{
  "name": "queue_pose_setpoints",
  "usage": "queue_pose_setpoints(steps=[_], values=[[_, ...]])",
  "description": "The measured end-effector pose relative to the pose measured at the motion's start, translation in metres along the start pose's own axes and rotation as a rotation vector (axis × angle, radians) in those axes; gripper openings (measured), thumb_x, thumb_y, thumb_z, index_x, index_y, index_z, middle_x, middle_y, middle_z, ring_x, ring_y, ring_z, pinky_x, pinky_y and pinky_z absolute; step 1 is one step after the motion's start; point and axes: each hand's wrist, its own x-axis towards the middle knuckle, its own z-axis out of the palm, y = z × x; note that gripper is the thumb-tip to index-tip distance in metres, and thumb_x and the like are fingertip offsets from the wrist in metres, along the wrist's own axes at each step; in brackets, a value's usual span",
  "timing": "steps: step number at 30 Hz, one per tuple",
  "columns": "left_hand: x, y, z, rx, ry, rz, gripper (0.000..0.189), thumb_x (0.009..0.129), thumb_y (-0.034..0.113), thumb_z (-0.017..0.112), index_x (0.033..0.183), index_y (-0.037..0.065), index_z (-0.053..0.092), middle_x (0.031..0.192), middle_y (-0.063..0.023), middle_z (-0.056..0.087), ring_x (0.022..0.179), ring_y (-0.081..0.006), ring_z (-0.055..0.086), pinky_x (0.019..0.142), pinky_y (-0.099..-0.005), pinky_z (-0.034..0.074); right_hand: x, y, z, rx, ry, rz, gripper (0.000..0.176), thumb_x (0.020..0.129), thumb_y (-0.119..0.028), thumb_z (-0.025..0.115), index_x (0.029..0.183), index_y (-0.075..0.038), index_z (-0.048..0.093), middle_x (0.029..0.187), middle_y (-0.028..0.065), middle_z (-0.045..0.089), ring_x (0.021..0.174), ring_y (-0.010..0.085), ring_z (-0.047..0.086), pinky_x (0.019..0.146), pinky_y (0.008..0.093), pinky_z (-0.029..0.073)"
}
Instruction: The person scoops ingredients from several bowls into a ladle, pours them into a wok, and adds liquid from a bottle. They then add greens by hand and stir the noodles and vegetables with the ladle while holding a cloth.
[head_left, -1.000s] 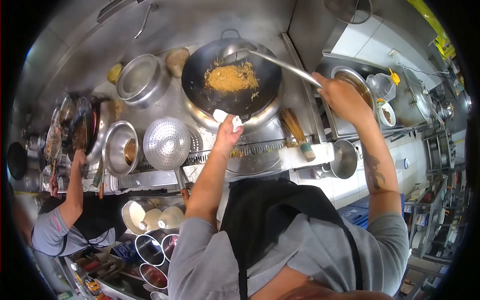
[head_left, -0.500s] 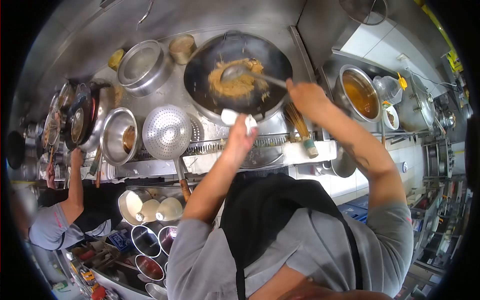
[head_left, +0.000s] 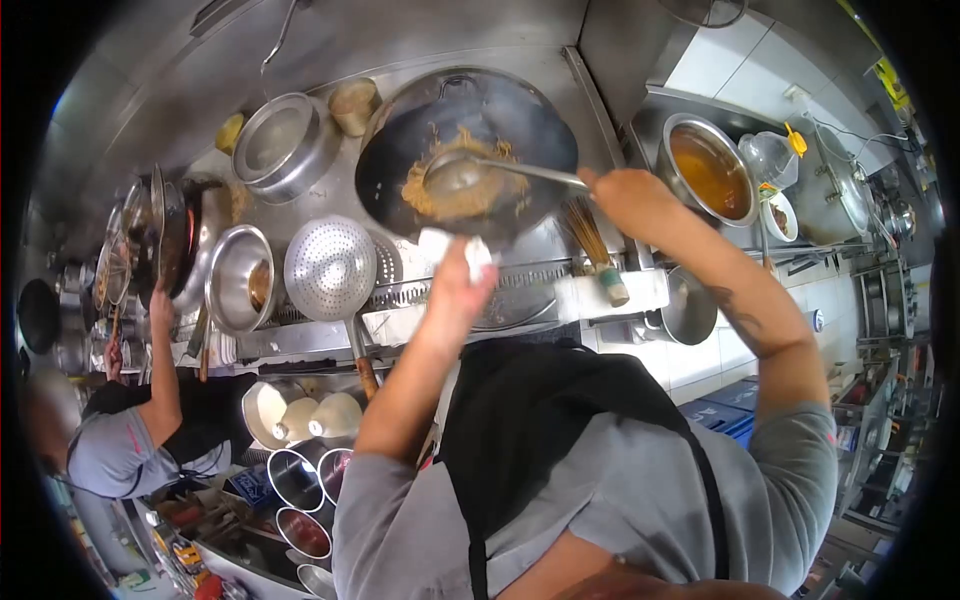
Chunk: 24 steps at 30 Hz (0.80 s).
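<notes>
A dark wok (head_left: 385,165) stands over the stove, tilted, with a second round rim and a loop handle showing behind it. Yellow-brown food in thin strands (head_left: 425,190) lies heaped in its middle. My left hand (head_left: 460,285) is closed on a folded white cloth (head_left: 437,243) at the wok's near edge; the grip under the cloth is hidden. From the right, my right hand (head_left: 632,200) grips the handle of a steel ladle (head_left: 455,172), its bowl resting in the food.
Left of the wok lie a perforated strainer (head_left: 330,270), a steel bowl (head_left: 226,275) and a lidded pot (head_left: 300,170). A bamboo brush (head_left: 600,265) leans near my right forearm. A bowl of amber liquid (head_left: 712,175) stands right. At far left a co-worker's hand (head_left: 161,305) holds a pan.
The wok has shifted slightly left and toward me, uncovering the rim behind it. My left hand moved left with it. The ladle bowl has moved slightly down and left through the food.
</notes>
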Motion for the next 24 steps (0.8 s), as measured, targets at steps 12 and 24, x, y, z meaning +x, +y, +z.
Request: queue_pose_setpoints(steps=[12, 24], values=[[0.013, -0.031, -0.045, 0.719, -0.150, 0.470, 0.016, 0.086, 0.009, 0.054, 0.103, 0.007, 0.054, 0.087, -0.0043, 0.057, 0.071, -0.0106, 0.051, 0.054, -0.0245, 0.040, 0.018, 0.009, 0.049, -0.111, 0.216, 0.078, 0.047, 0.082, -0.007, 0.053, 0.128, -0.001, 0.050, 0.080, 0.0167, 0.064, 0.074, 0.0299, 0.067, 0.066, 0.0392, 0.055], [-0.016, 0.011, 0.025, 0.041, 0.024, -0.091, 0.009, 0.093, 0.019, 0.049, 0.093, 0.011, 0.053, 0.077, -0.0031, 0.056, 0.063, -0.0144, 0.053, 0.045, -0.0243, 0.041, -0.071, 0.022, -0.038, 0.271, 0.027, -0.097, 0.035, 0.087, -0.014, 0.060, 0.120, -0.002, 0.057, 0.081, 0.0194, 0.064, 0.076, 0.0373, 0.062, 0.071, 0.0469, 0.048]])
